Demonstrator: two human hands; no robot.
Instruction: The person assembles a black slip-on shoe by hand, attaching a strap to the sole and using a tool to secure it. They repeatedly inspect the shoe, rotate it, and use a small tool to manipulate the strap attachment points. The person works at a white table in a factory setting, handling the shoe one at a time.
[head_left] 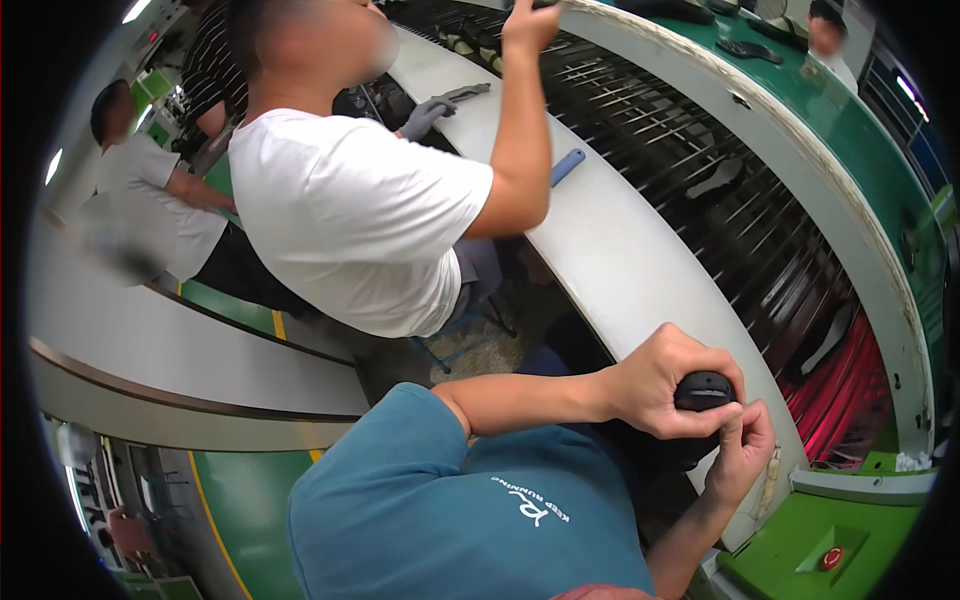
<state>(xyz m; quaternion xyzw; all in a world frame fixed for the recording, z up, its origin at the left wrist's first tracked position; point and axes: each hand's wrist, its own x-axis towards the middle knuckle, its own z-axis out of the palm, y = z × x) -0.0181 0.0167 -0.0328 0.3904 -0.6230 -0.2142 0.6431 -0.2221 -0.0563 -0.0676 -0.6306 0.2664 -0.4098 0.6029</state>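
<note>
A workshop is stretching around you, its straight edges bending in the fisheye view. A pale, curving ledge point(640, 260) is running from the upper middle down to the lower right, bordering a conveyor point(690, 150) of dark metal rods. At its near end the conveyor is showing bright red strands point(850, 390). Beyond the conveyor, a green tabletop point(800, 95) is carrying dark items too small to tell.

You are wearing a teal shirt point(480, 500) with a white print on the chest. Your left hand point(660, 385) is curling its fingers around 1 black rounded object point(704, 392), holding it over the near end of the ledge. Your right hand point(742, 452) is sitting just below, fingers bent, thumb and forefinger coming together at the object's lower edge; whether they are pinching it or something small beside it, you cannot tell from here.

Near your right forearm, a green machine housing point(775, 560) is bearing 1 red button point(832, 558). Ahead and to your left, a co-worker in a white shirt point(350, 210) is sitting beside the ledge, 1 bare arm raised. A blue-handled tool point(567, 167) is lying on the ledge near that person's elbow.
</note>
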